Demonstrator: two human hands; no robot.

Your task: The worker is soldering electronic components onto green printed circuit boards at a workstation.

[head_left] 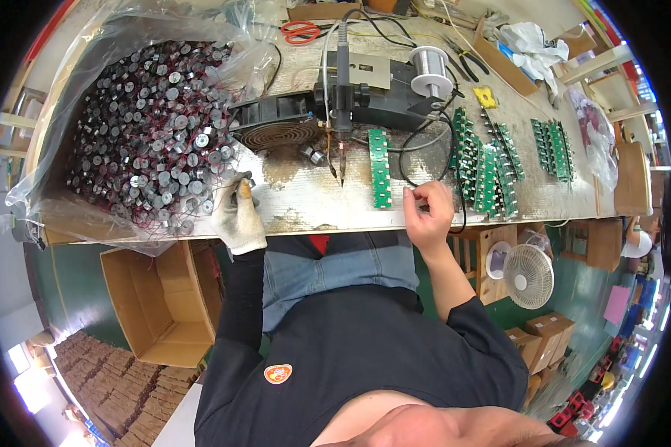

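My left hand (238, 214), in a whitish glove, is closed at the bench edge beside a heap of small round metal parts with thin red wires (156, 119). Something dark shows at its fingertips, too small to name. Bare, my right hand (430, 214) has its fingers curled and thumb pressed in; whatever may be in them is hidden. Left of it lies a long green circuit board strip (379, 168). Between the hands a soldering iron (342, 138) hangs tip down in a holder. A loose round part (312, 154) rests near the iron.
Rows of green boards (486, 167) stand to the right, with another group (552, 150) beyond. A solder wire spool (430, 71), black fan unit (276, 123), yellow sponge (484, 97), pliers (466, 59) and red-handled scissors (300, 32) sit farther back. A cable loops near my right hand.
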